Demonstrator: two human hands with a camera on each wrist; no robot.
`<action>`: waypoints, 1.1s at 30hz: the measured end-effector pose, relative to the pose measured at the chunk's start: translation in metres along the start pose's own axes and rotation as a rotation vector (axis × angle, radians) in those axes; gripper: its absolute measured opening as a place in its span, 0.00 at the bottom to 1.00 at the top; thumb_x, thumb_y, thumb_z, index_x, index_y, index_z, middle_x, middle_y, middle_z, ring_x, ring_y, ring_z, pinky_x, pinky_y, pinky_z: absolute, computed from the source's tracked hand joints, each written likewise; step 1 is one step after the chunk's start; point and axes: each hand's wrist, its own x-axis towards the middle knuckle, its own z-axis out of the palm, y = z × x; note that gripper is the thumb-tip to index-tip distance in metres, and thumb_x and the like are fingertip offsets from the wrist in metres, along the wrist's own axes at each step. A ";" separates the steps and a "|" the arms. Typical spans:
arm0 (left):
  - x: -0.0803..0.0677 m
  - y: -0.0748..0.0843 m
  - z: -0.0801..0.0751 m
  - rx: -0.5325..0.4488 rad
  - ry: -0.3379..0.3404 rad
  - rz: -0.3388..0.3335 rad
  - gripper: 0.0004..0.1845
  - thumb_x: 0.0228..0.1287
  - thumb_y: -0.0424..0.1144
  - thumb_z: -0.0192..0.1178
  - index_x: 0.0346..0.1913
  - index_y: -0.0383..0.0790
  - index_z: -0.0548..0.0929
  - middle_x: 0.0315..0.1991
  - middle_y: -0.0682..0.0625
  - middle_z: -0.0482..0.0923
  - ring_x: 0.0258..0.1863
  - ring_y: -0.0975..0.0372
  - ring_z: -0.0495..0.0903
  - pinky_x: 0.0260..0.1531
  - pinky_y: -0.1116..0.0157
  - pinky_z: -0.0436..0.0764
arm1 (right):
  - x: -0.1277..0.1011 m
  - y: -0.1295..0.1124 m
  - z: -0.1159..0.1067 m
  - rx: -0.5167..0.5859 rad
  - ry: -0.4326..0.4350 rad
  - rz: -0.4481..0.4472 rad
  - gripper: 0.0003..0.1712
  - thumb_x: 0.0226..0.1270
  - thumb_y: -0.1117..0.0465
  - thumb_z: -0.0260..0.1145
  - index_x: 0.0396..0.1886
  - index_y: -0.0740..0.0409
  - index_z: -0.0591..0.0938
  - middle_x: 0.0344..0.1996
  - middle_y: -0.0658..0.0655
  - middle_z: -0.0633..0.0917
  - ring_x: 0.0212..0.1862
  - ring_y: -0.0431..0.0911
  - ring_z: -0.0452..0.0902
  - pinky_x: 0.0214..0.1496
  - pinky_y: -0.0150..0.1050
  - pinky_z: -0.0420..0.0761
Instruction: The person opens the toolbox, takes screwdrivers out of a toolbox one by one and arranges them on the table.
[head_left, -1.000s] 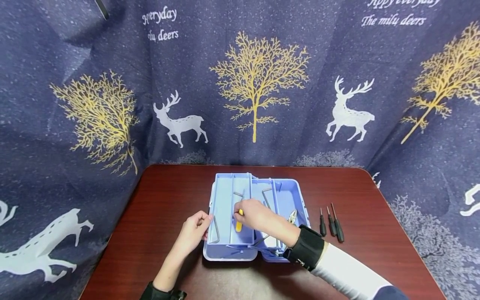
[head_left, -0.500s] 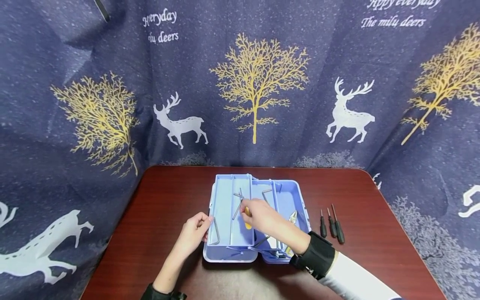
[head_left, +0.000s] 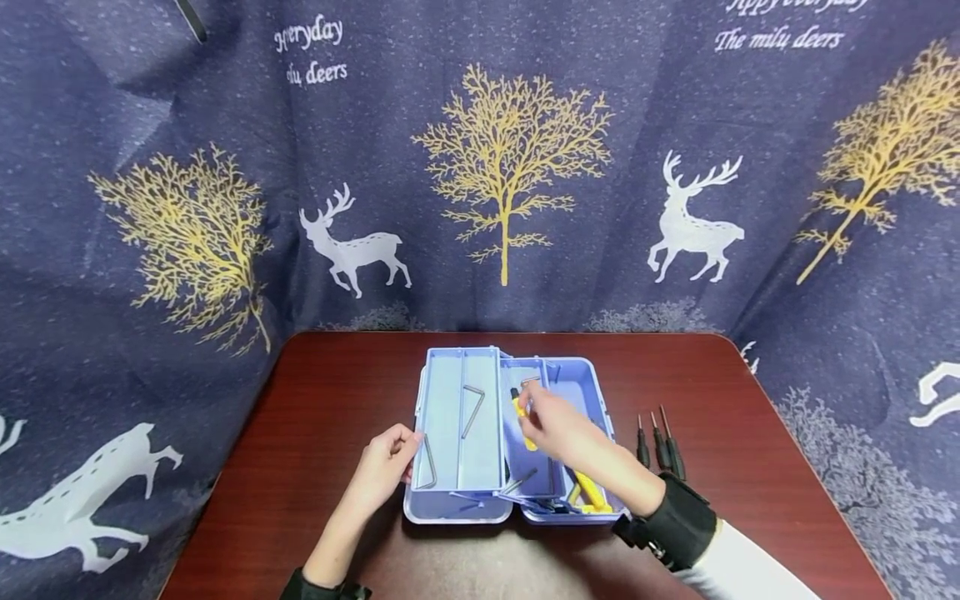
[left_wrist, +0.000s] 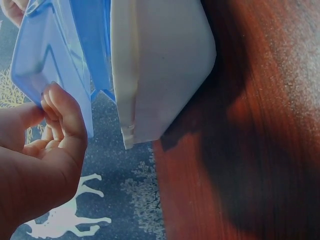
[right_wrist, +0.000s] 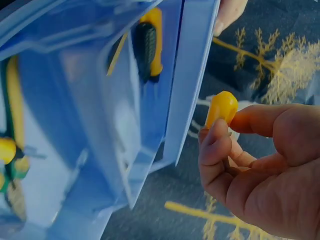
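An open pale-blue toolbox (head_left: 592,392) sits mid-table with its fold-out tray (head_left: 450,392) swung to the left. My left hand (head_left: 405,442) grips the tray's left rim; the left wrist view shows its fingertips (left_wrist: 60,107) curled on the blue tray edge (left_wrist: 45,55). My right hand (head_left: 534,414) hovers over the box's right compartment and pinches a yellow-handled screwdriver (head_left: 520,408). The right wrist view shows that yellow handle (right_wrist: 221,107) between thumb and fingers, beside the toolbox wall (right_wrist: 190,75). Two hex keys (head_left: 472,408) lie in the tray.
Three small black screwdrivers (head_left: 658,446) lie on the dark red table (head_left: 337,383) right of the box. More yellow-handled tools (head_left: 588,492) rest in the box bottom. A deer-print curtain (head_left: 480,167) closes the back and sides.
My right hand has moved right, from over the left tray to over the box's right compartment, carrying the yellow-handled screwdriver. A hex key now lies uncovered in the tray. The left hand stayed put.
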 end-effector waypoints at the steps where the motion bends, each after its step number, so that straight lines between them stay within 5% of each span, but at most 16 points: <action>1: 0.000 0.000 0.000 -0.001 0.002 -0.002 0.12 0.76 0.35 0.61 0.31 0.35 0.78 0.17 0.51 0.74 0.17 0.65 0.75 0.19 0.69 0.81 | -0.003 0.003 -0.002 0.006 -0.001 0.017 0.09 0.71 0.71 0.63 0.45 0.62 0.72 0.20 0.47 0.72 0.21 0.37 0.66 0.25 0.32 0.70; 13: -0.001 0.000 -0.001 -0.014 0.010 -0.019 0.11 0.76 0.33 0.60 0.31 0.34 0.78 0.17 0.50 0.74 0.18 0.65 0.75 0.20 0.70 0.81 | -0.048 0.067 -0.031 -0.063 0.099 0.204 0.20 0.72 0.70 0.66 0.58 0.73 0.72 0.27 0.53 0.83 0.25 0.41 0.76 0.26 0.36 0.76; 25: 0.001 0.002 -0.003 0.010 0.017 -0.008 0.12 0.76 0.35 0.61 0.31 0.35 0.78 0.17 0.50 0.75 0.17 0.65 0.75 0.21 0.68 0.82 | -0.097 0.151 -0.061 -0.155 0.148 0.412 0.17 0.72 0.67 0.64 0.52 0.78 0.76 0.33 0.64 0.87 0.37 0.58 0.85 0.41 0.54 0.83; 33: -0.001 0.000 -0.001 0.018 0.014 -0.018 0.12 0.76 0.36 0.61 0.31 0.35 0.79 0.17 0.49 0.75 0.18 0.63 0.76 0.21 0.64 0.84 | -0.119 0.199 -0.066 -0.163 0.090 0.550 0.17 0.72 0.67 0.61 0.50 0.81 0.75 0.37 0.72 0.85 0.41 0.65 0.84 0.42 0.58 0.83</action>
